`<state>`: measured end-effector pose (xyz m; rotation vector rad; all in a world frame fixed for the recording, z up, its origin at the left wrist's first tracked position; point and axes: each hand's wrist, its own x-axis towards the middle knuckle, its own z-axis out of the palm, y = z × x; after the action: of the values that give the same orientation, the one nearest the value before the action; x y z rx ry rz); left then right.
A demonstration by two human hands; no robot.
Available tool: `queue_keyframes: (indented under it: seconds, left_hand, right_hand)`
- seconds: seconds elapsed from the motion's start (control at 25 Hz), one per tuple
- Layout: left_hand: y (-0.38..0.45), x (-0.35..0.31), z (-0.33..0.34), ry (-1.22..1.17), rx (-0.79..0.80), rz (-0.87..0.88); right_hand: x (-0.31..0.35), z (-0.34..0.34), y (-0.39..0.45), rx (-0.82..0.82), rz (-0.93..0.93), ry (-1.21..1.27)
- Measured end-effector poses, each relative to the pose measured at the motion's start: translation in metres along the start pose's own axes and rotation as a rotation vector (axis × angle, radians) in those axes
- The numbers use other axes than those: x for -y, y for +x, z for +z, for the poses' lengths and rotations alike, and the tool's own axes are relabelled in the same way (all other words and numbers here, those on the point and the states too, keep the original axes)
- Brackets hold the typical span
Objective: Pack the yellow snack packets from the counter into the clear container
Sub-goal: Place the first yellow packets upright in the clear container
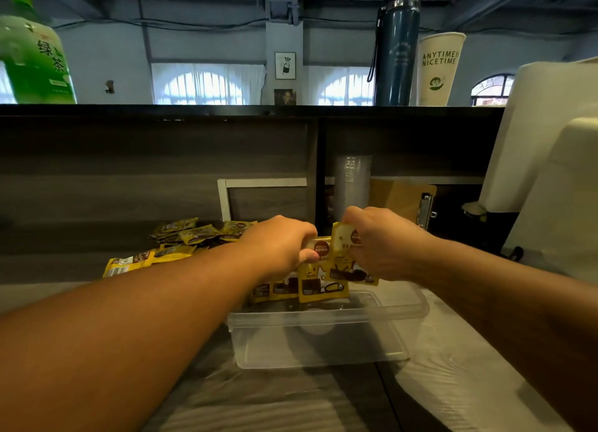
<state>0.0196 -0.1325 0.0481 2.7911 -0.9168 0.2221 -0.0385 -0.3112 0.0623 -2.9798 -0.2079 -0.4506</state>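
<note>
My left hand [284, 244] and right hand [382, 240] pinch yellow packets [323, 279] above the container [320, 334], ready to drop them in.

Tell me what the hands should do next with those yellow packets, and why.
Probably lower them into the clear container: the left hand and right hand hold the bunch of yellow packets upright over its far rim, and more packets wait on the counter.
</note>
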Motion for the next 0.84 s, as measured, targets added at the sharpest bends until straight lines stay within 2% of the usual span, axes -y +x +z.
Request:
queue_keyframes:
  seconds: [0.16,0.32,0.48,0.6,0.68,0.76,0.84]
  left_hand:
    - [0.0,0.002,0.0,0.0,0.004,-0.006]
    - [-0.003,0.003,0.002,0.002,-0.02,-0.023]
    - [-0.016,0.018,-0.008,-0.194,-0.282,-0.062]
    - [-0.036,0.052,-0.014,-0.376,-0.453,-0.182]
    - [-0.058,0.083,-0.01,-0.326,-0.463,-0.277]
    - [-0.083,0.117,-0.004,-0.144,-0.435,-0.371]
    - [-0.105,0.142,0.001,-0.017,-0.354,-0.483]
  right_hand:
    - [0.001,0.01,0.006,-0.011,-0.059,-0.219]
    - [0.004,0.015,0.007,0.038,-0.049,-0.215]
    - [0.009,0.011,0.007,0.068,-0.027,-0.175]
    - [0.027,0.002,0.008,0.052,-0.019,-0.088]
    - [0.047,-0.004,0.011,0.033,-0.041,-0.023]
    - [0.075,-0.006,0.018,0.01,-0.093,0.037]
    - [0.105,-0.004,0.027,0.003,-0.155,0.072]
